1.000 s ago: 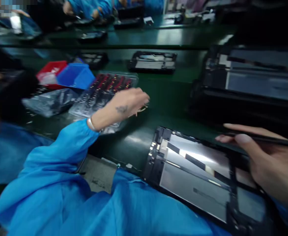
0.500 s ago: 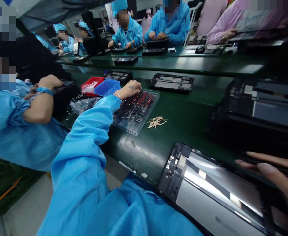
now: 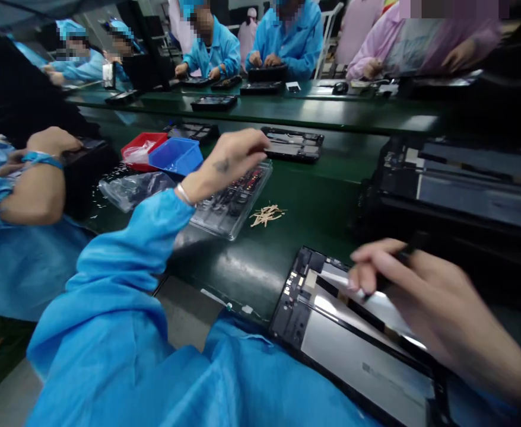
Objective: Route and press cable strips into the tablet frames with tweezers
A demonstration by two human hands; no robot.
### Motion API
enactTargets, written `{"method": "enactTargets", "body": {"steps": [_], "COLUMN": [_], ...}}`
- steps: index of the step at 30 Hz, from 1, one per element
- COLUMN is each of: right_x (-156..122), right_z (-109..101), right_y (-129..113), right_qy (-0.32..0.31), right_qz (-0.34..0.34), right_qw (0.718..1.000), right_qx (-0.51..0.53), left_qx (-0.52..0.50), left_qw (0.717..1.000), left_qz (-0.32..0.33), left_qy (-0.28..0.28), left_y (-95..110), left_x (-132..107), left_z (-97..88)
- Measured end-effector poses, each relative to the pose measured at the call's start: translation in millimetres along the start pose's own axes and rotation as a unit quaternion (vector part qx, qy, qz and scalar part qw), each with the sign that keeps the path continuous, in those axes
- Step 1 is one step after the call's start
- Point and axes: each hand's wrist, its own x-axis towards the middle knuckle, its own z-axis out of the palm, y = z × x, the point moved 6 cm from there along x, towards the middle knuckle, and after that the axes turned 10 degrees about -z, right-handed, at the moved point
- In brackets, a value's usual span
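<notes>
My left hand [image 3: 231,159], in a blue sleeve, hovers over a clear plastic tray [image 3: 229,204] of small red and black parts, its fingers curled together in a pinch; what they hold is too small to see. My right hand [image 3: 425,308] grips a thin dark tool [image 3: 391,270] and points it down at the open back of a tablet frame [image 3: 332,338] at the belt's near edge. A small pile of tan slivers [image 3: 266,214] lies beside the tray.
A blue bin [image 3: 175,155] and a red bin [image 3: 141,149] stand left of the tray, with a clear bag [image 3: 129,190]. Another tablet frame [image 3: 294,144] lies farther back. A dark unit [image 3: 460,184] sits at right. A co-worker's arm [image 3: 33,184] is at left.
My left hand lifted from the far end of the parts tray and drew back toward me. My right hand moved left over the tablet frame with the tool.
</notes>
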Motion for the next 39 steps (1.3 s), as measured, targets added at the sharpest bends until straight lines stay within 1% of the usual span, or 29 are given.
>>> {"method": "enactTargets", "body": {"steps": [1, 2, 3, 4, 5, 6, 7, 8, 10, 13, 15, 17, 18, 19, 21, 22, 23, 24, 27, 29, 33, 35, 37, 39], "right_x": [5.3, 9.6, 13.1, 15.4, 16.5, 16.4, 15.3, 13.7, 10.7, 9.5, 10.9, 13.5, 14.7, 15.7, 16.2, 15.8, 14.9, 13.8, 10.3, 9.0, 8.8, 9.1, 9.5, 10.1], "right_z": [17.5, 31.3, 41.6, 48.5, 51.9, 52.7, 51.9, 49.9, 44.6, 39.0, 36.5, 33.2, 31.3, 29.8, 28.6, 28.7, 29.0, 29.5, 31.2, 33.0, 36.1, 36.1, 34.8, 32.0], "right_y": [5.8, 10.2, 13.4, 15.9, 18.2, 20.0, 21.5, 22.4, 22.5, 21.1, 20.4, 17.5, 14.9, 11.8, 4.9, 1.7, -1.3, -4.1, -9.2, -10.6, -10.3, -8.2, -4.9, -2.1], "right_qy": [-0.02, -0.027, -0.028, -0.028, -0.022, -0.016, -0.01, -0.002, 0.013, 0.029, 0.034, 0.039, 0.041, 0.04, 0.029, 0.022, 0.018, 0.013, 0.006, -0.005, -0.027, -0.032, -0.032, -0.023], "right_qz": [0.064, 0.107, 0.13, 0.14, 0.143, 0.142, 0.14, 0.138, 0.131, 0.117, 0.105, 0.074, 0.052, 0.028, -0.018, -0.037, -0.055, -0.071, -0.103, -0.124, -0.164, -0.165, -0.149, -0.129], "right_qw": [0.994, 0.983, 0.973, 0.965, 0.961, 0.959, 0.96, 0.961, 0.967, 0.974, 0.98, 0.99, 0.994, 0.998, 0.999, 0.998, 0.996, 0.992, 0.977, 0.967, 0.954, 0.952, 0.954, 0.958], "right_qx": [0.085, 0.144, 0.189, 0.22, 0.236, 0.244, 0.244, 0.238, 0.217, 0.19, 0.164, 0.116, 0.084, 0.051, -0.013, -0.043, -0.073, -0.102, -0.185, -0.222, -0.251, -0.255, -0.26, -0.256], "left_qx": [0.002, 0.016, 0.021, 0.03, 0.047, 0.062, 0.076, 0.084, 0.08, 0.047, 0.017, -0.018, -0.029, -0.032, -0.016, -0.003, 0.009, 0.017, 0.031, 0.048, 0.095, 0.102, 0.09, 0.079], "left_qw": [0.997, 0.99, 0.975, 0.952, 0.926, 0.9, 0.877, 0.861, 0.848, 0.848, 0.85, 0.865, 0.882, 0.904, 0.948, 0.962, 0.97, 0.975, 0.98, 0.981, 0.977, 0.974, 0.975, 0.983], "left_qz": [0.066, 0.139, 0.22, 0.302, 0.37, 0.423, 0.46, 0.481, 0.499, 0.506, 0.509, 0.488, 0.456, 0.409, 0.299, 0.255, 0.226, 0.211, 0.194, 0.185, 0.189, 0.2, 0.199, 0.165], "left_qy": [0.03, 0.033, 0.03, 0.038, 0.063, 0.09, 0.118, 0.143, 0.16, 0.151, 0.135, 0.12, 0.117, 0.116, 0.109, 0.101, 0.088, 0.072, 0.036, 0.025, 0.029, 0.042, 0.047, 0.032], "left_y": [35.0, 68.7, 99.3, 124.9, 143.9, 156.9, 164.9, 169.4, 173.4, 177.3, 179.3, 178.0, 175.4, 171.2, 160.1, 155.3, 152.0, 150.5, 151.5, 154.4, 163.4, 165.1, 158.8, 141.0], "left_x": [-13.2, -28.9, -46.4, -64.6, -81.3, -95.0, -104.6, -110.0, -111.7, -107.0, -105.9, -104.2, -101.3, -97.0, -87.6, -84.3, -82.3, -81.5, -83.5, -86.8, -93.7, -94.5, -91.1, -82.8], "left_z": [-4.7, -4.1, -2.0, -0.1, 0.8, 1.9, 2.9, 3.8, 5.5, 6.0, 6.2, 6.1, 6.2, 6.5, 8.1, 9.2, 10.6, 11.9, 13.9, 15.0, 17.6, 18.5, 19.8, 24.0]}}
